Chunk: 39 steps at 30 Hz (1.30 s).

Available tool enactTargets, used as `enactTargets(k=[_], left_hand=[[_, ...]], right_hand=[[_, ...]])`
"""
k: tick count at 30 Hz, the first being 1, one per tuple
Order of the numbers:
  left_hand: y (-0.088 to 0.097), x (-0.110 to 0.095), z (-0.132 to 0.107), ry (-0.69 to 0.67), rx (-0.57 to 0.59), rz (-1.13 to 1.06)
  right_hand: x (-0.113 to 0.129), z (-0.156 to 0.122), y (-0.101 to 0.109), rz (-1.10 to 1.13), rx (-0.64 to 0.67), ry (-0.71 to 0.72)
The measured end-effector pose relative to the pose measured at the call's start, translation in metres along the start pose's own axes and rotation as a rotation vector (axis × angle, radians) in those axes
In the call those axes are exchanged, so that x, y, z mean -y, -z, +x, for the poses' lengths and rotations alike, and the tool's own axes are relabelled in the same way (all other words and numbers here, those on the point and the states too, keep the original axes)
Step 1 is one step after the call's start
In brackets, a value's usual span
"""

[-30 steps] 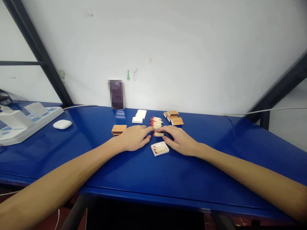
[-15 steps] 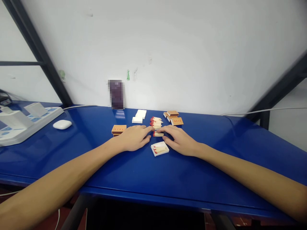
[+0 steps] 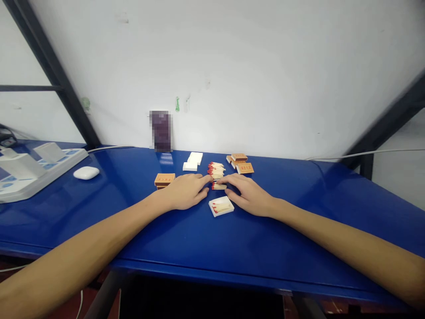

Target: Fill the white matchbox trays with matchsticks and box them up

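My left hand [image 3: 186,191] and my right hand [image 3: 249,194] lie on the blue table [image 3: 199,239], fingertips meeting at a small bundle of red-tipped matches [image 3: 219,186]. Both hands pinch at that bundle with curled fingers. Just behind it lies a bigger pile of matches [image 3: 215,170]. An open white matchbox tray [image 3: 221,206] with a few matches in it sits between my hands, nearer to me. An orange matchbox sleeve [image 3: 164,179] rests beside my left hand.
Several orange matchbox sleeves [image 3: 241,163] lie behind my right hand, and white trays [image 3: 193,161] behind the left. A white earbud case [image 3: 86,172] and a white-grey device [image 3: 29,168] sit far left. A dark blurred object [image 3: 161,130] leans on the wall.
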<state>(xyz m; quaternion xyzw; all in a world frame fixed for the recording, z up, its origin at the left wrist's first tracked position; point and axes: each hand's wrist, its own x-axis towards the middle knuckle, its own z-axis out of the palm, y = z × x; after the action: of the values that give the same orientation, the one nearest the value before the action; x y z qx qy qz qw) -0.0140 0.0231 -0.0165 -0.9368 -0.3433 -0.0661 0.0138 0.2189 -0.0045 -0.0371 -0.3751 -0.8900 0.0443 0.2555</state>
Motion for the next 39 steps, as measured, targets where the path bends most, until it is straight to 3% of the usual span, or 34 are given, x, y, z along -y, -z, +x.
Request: enactTargets(k=[20, 39], left_hand=[[-0.0006, 0.0028, -0.0009, -0.125, -0.013, -0.062], [0.0015, -0.0007, -0.0002, -0.067, 0.009, -0.071]], right_hand=[[-0.0003, 0.0001, -0.0006, 0.025, -0.037, 0.028], [-0.0007, 0.0007, 0.0006, 0.027, -0.016, 0.053]])
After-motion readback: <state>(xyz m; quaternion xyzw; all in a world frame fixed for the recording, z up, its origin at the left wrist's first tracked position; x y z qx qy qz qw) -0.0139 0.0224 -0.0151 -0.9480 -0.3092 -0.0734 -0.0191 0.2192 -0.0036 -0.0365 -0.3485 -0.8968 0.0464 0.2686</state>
